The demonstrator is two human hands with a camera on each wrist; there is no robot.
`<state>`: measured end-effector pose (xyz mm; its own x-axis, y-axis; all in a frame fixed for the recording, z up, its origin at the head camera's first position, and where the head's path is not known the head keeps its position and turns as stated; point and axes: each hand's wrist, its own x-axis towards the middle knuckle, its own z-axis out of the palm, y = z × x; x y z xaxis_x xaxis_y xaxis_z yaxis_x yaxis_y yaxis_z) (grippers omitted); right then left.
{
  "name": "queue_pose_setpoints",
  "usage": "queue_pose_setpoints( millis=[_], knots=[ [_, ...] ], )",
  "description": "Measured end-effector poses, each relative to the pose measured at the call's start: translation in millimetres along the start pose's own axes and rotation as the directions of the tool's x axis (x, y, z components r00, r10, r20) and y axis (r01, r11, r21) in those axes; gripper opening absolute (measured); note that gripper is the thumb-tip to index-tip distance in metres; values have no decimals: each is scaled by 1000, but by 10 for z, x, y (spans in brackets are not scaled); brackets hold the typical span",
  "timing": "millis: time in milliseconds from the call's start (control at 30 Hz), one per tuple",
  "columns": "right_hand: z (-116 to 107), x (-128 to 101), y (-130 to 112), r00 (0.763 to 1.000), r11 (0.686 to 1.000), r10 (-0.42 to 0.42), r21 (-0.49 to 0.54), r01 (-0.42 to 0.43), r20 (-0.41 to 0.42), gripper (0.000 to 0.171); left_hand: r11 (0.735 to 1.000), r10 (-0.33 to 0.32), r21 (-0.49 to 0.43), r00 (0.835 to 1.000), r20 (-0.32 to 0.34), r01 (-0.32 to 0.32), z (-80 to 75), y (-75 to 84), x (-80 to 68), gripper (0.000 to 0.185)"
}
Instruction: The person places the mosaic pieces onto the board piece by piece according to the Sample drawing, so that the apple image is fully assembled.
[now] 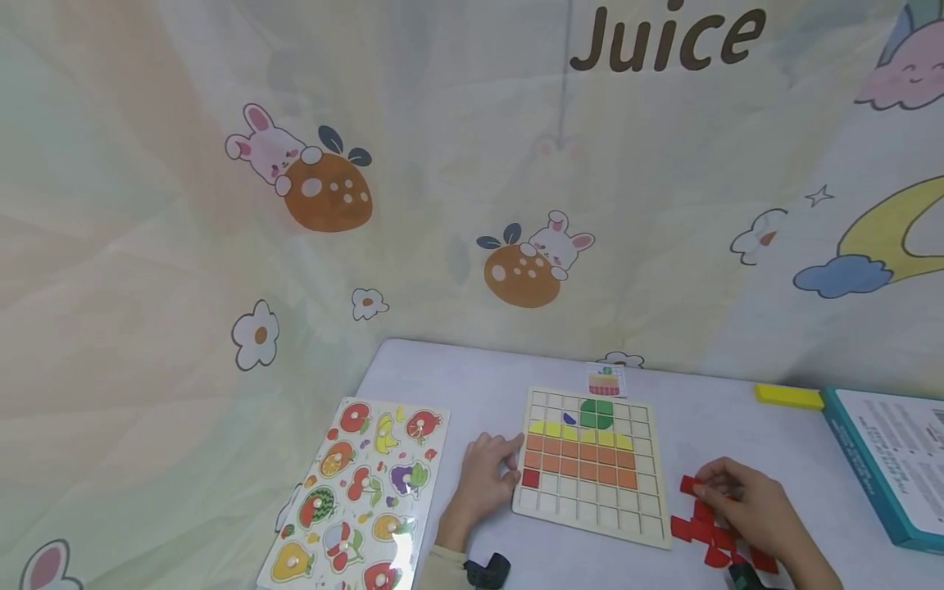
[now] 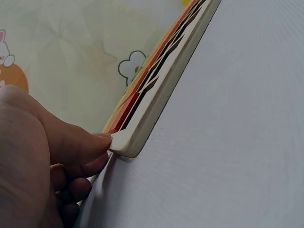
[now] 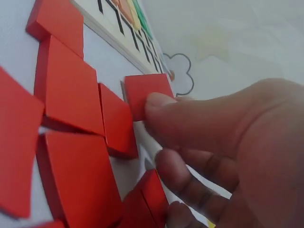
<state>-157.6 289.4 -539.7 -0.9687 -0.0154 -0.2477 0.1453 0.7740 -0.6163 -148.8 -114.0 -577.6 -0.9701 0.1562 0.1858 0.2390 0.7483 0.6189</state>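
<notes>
A wooden grid board point(image 1: 590, 523) lies on the table, with orange tiles point(image 1: 569, 457), yellow tiles point(image 1: 580, 436), a green piece point(image 1: 596, 414), a small blue piece point(image 1: 569, 419) and one dark red square point(image 1: 530, 478) set in its cells. My left hand point(image 1: 483, 475) holds the board's left edge; in the left wrist view its thumb point(image 2: 80, 142) is at the corner and the other fingers are curled below. Right of the board, my right hand point(image 1: 748, 504) pinches a red square tile point(image 3: 145, 90) between thumb and fingers, just over several loose red tiles point(image 3: 71, 90).
A sheet of fruit pictures point(image 1: 369, 492) lies left of the board. Behind the board is a small picture card point(image 1: 605, 380). A yellow block point(image 1: 788, 397) and a teal-edged box point(image 1: 896, 467) sit at the right. A printed cloth point(image 1: 442, 164) hangs behind the table.
</notes>
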Motion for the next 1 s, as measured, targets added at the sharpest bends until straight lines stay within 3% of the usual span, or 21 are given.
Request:
queue_pose_setpoints(
  millis=[300,633,867,1000],
  knots=[
    [77,-56,-256,997,992,-76,98,77,-17,51,1000,5,-6,1000,-2,-5,3,13,8,59],
    [565,-54,-748,979,963,-175,191,192,-103,44,1000,6,-24,1000,2,-6,7,-14,9,59],
    [818,-80,-983,979,947,-193,249,202,-62,39,999,9,-46,1000,1,-9,-11,7,17,57],
    [944,-85,-1091,968,942,-234,227,248,-86,33,999,3,-43,1000,3,-3,-36,18,12,57]
  ],
)
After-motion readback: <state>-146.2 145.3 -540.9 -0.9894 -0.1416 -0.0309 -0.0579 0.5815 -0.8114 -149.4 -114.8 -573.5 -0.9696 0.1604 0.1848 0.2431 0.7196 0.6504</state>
